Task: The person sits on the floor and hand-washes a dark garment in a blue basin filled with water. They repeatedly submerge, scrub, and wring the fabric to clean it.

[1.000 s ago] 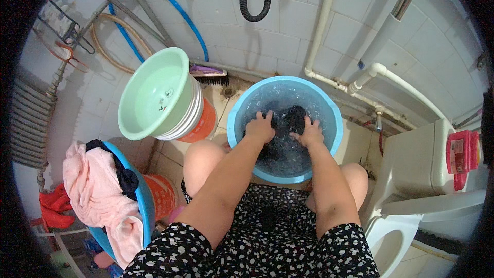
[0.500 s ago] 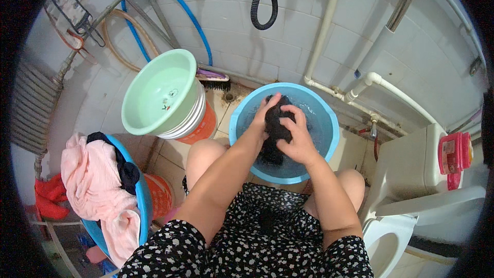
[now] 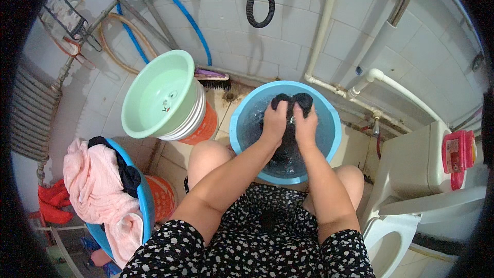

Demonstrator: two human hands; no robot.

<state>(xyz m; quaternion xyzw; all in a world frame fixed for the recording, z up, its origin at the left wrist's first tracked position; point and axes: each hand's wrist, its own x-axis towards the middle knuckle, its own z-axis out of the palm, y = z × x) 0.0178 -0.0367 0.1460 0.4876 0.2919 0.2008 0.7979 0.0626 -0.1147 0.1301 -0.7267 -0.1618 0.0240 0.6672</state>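
Observation:
Between my knees stands a light blue basin [image 3: 335,144] with water in it. A wet black cloth [image 3: 302,102] is bunched up over the water, part of it hanging down into the basin; its exact kind I cannot make out. My left hand [image 3: 275,121] is closed round the cloth's left bunch. Close beside it, my right hand [image 3: 305,123] grips the right bunch, thumb near the middle. Both hands are side by side above the water, and the fingertips are hidden behind the cloth.
A pale green basin [image 3: 135,116] rests on a white-and-orange bucket [image 3: 198,131] at left. Nearer, a blue tub [image 3: 146,203] holds pink cloth [image 3: 98,180] and dark cloth [image 3: 128,177]. A purple brush [image 3: 211,75] lies by the wall. On the right is a toilet [image 3: 411,159] with a pink container [image 3: 457,152] on its tank.
My hands have gone from pressing the bundled black cloth together to holding it side by side with knuckles up. The cloth is now spread into two bunches.

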